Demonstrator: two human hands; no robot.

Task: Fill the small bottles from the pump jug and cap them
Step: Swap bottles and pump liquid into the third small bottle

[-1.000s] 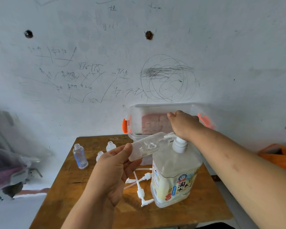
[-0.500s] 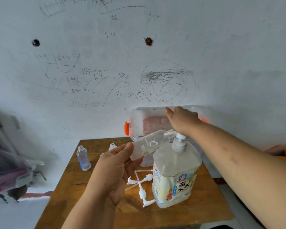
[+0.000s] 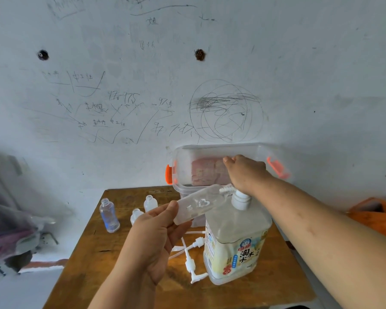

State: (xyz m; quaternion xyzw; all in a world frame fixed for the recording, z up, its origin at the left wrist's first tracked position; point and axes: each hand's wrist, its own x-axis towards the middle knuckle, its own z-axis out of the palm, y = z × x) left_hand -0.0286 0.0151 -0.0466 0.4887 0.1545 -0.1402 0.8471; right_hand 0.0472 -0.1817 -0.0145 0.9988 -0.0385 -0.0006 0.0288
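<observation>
My left hand (image 3: 153, 239) grips a small frosted bottle (image 3: 198, 205), tilted almost flat, its threaded mouth held against the white pump spout of the big pump jug (image 3: 234, 239). My right hand (image 3: 246, 172) lies palm-down on the pump head, which it hides. The jug holds pale liquid and stands at the table's right. A clear open bottle (image 3: 109, 214) and two frosted open bottles (image 3: 150, 203) (image 3: 136, 216) stand at the back left of the wooden table (image 3: 94, 253). Loose white pump caps with tubes (image 3: 191, 257) lie beside the jug.
A clear plastic storage box with orange latches (image 3: 183, 168) stands at the back of the table against the scribbled wall. An orange bag (image 3: 374, 217) sits off the table to the right. Bundled plastic bags (image 3: 7, 224) hang at the left.
The pump head under my right hand rose from pressed-down to a higher position. My left hand keeps the bottle at the spout. The view shifted slightly.
</observation>
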